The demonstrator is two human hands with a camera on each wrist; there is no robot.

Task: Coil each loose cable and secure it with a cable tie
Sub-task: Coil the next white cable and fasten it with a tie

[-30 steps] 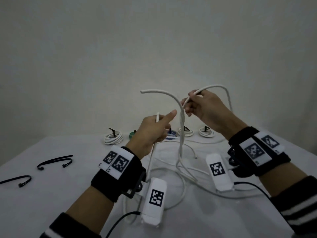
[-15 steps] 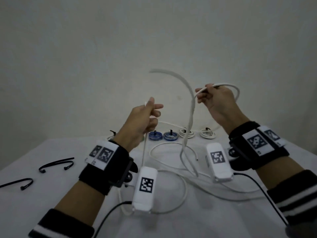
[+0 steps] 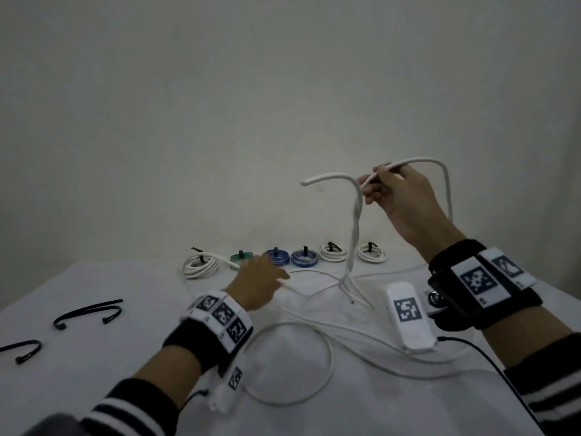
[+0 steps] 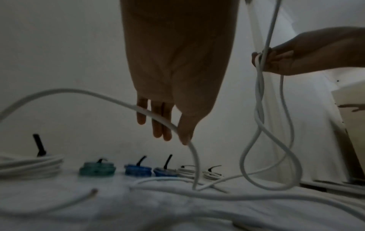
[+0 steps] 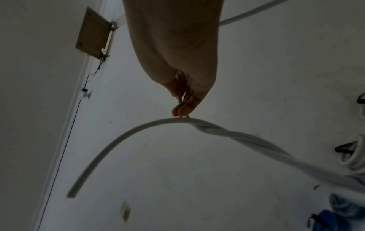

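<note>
A long white cable [image 3: 354,215] lies in loose loops on the white table [image 3: 94,388] and rises in twisted strands to my right hand [image 3: 372,184]. That hand is raised at the right and pinches the strands at their top [image 5: 180,111]; a free end [image 3: 305,183] arches out to the left. My left hand [image 3: 264,278] is low over the table near the back. In the left wrist view another stretch of the cable [image 4: 154,117] runs between its thumb and its hanging fingers [image 4: 169,129], lifted off the table.
Several tied coils stand in a row at the table's back: a white one [image 3: 201,265], a green one [image 3: 241,257], two blue ones [image 3: 276,258], two more white [image 3: 333,252]. Loose black cable ties [image 3: 88,311] lie at the left, another [image 3: 22,350] near the edge.
My left hand has dropped from chest height down to the table and reached forward along the cable. My right hand stays raised with the strands, and the free end has sunk a little.
</note>
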